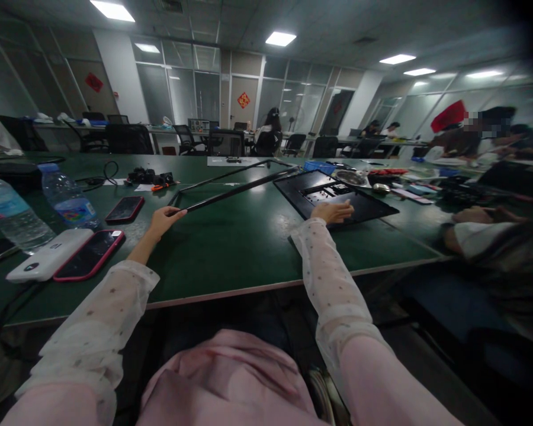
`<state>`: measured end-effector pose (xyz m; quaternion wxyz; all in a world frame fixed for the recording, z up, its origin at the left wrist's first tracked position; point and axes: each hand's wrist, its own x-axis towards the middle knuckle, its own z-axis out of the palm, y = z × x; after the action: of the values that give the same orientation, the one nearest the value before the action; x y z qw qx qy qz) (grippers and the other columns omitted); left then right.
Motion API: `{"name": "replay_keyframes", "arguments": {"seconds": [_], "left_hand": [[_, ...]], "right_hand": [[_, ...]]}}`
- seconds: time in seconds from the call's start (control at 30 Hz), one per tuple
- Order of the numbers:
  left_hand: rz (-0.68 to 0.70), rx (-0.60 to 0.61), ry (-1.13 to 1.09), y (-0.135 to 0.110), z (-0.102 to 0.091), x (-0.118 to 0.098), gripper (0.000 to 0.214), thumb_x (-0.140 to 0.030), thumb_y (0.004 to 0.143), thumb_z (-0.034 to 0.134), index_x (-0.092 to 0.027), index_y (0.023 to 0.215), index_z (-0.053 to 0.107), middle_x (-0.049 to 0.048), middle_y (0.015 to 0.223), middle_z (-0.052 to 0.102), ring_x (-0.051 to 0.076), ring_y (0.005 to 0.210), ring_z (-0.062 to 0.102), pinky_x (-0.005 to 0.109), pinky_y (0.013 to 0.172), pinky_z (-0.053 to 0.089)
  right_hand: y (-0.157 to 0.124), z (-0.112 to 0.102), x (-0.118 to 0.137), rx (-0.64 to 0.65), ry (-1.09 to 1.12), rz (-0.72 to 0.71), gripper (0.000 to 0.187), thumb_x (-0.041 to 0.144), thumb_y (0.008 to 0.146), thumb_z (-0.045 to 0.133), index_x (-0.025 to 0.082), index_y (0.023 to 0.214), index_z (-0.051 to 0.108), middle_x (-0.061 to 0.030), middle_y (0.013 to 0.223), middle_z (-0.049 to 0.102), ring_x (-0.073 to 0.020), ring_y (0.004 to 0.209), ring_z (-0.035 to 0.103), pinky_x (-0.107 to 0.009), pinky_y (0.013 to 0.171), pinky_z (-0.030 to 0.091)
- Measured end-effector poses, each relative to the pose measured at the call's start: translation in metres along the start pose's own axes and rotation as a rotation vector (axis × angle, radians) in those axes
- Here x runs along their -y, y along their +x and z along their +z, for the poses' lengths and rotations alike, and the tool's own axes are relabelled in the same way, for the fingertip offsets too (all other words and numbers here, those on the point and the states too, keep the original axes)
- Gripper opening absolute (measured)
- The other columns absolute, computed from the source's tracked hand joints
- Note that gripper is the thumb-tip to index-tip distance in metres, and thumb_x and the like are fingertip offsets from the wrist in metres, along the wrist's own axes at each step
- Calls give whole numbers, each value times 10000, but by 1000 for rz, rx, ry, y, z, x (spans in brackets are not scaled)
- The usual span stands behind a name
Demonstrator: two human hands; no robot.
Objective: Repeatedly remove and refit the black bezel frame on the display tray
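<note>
My left hand (165,218) is closed on the near corner of a thin black monitor bezel frame (240,188) that lies across the green table (231,248). My right hand (333,211) lies flat, fingers stretched out, on the near edge of a black monitor back panel (337,192) to the right of the frame. Both arms wear sheer pink sleeves.
Two water bottles (66,198), a white power bank (48,254) and two red-cased phones (91,254) sit at the left. Cameras and cables (151,176) lie further back. Another person's hand and sleeve (475,222) rest at the right, amid trays and tools (382,174).
</note>
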<state>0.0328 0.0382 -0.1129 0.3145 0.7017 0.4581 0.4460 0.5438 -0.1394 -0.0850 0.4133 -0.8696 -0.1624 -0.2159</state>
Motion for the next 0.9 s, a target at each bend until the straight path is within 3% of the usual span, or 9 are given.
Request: {"name": "replay_keyframes", "arguments": {"seconds": [0.1, 0.13, 0.2, 0.33, 0.4, 0.5, 0.7, 0.8, 0.9], "left_hand": [[-65, -30, -132, -1, 1, -3, 699, -711, 578, 840, -148, 988, 780, 94, 946, 757, 226, 876, 670, 318, 784, 494], [-85, -38, -174, -1, 1, -6, 712, -712, 555, 849, -145, 979, 775, 91, 934, 753, 218, 856, 665, 310, 763, 491], [-107, -60, -235, -3, 1, -10, 700, -698, 528, 863, -143, 944, 763, 77, 897, 739, 206, 833, 653, 300, 741, 486], [-105, -114, -292, -4, 0, -16, 573, -613, 586, 875, -148, 894, 742, 34, 773, 682, 175, 777, 618, 287, 725, 474], [-123, -122, -309, -3, -1, -16, 515, -570, 626, 865, -148, 892, 736, 20, 739, 655, 155, 734, 591, 277, 700, 459], [-146, -133, -341, -1, -1, -14, 475, -540, 637, 852, -150, 877, 726, 6, 731, 634, 128, 689, 550, 257, 660, 426], [-144, -163, -378, -1, -1, -16, 488, -549, 602, 852, -149, 847, 719, -4, 715, 613, 109, 652, 512, 242, 618, 380], [-162, -173, -384, -1, -1, -18, 473, -536, 604, 857, -150, 838, 717, -9, 696, 601, 107, 637, 500, 241, 607, 372], [-170, -178, -385, 0, -2, -17, 462, -532, 620, 860, -151, 838, 719, -3, 699, 610, 107, 633, 504, 239, 597, 373]], "right_hand": [[2, -9, 3, -74, 44, 336, 713, 137, 921, 357, 23, 1591, 142, -365, 1568, 208, -402, 1519, 248, -566, 1191, 285], [2, -11, 4, -57, 53, 378, 725, 143, 923, 367, 6, 1595, 132, -374, 1576, 192, -398, 1526, 239, -533, 1204, 271], [1, -14, 4, 10, 55, 400, 732, 142, 925, 377, 0, 1601, 133, -386, 1572, 203, -402, 1512, 280, -509, 1202, 275], [-2, -9, -2, 147, 104, 338, 758, 110, 916, 389, 111, 1634, 148, -316, 1442, 474, -393, 1381, 501, -561, 1163, 348], [-2, -4, -4, 177, 131, 293, 776, 94, 897, 424, 121, 1633, 182, -291, 1414, 527, -379, 1358, 536, -548, 1149, 390], [-1, -3, -3, 136, 48, 274, 768, 96, 888, 468, 83, 1621, 236, -309, 1527, 411, -377, 1453, 425, -537, 1180, 372], [0, -20, -1, 24, -65, 370, 812, 175, 916, 513, 83, 1643, 162, -326, 1638, 225, -381, 1568, 210, -603, 1241, 238], [3, -21, -6, -30, -46, 430, 816, 201, 908, 486, 90, 1645, 156, -329, 1633, 226, -376, 1562, 248, -626, 1239, 233], [9, -14, -14, -13, -6, 510, 844, 191, 876, 499, 45, 1641, 174, -359, 1618, 212, -373, 1496, 390, -538, 1225, 326]]}}
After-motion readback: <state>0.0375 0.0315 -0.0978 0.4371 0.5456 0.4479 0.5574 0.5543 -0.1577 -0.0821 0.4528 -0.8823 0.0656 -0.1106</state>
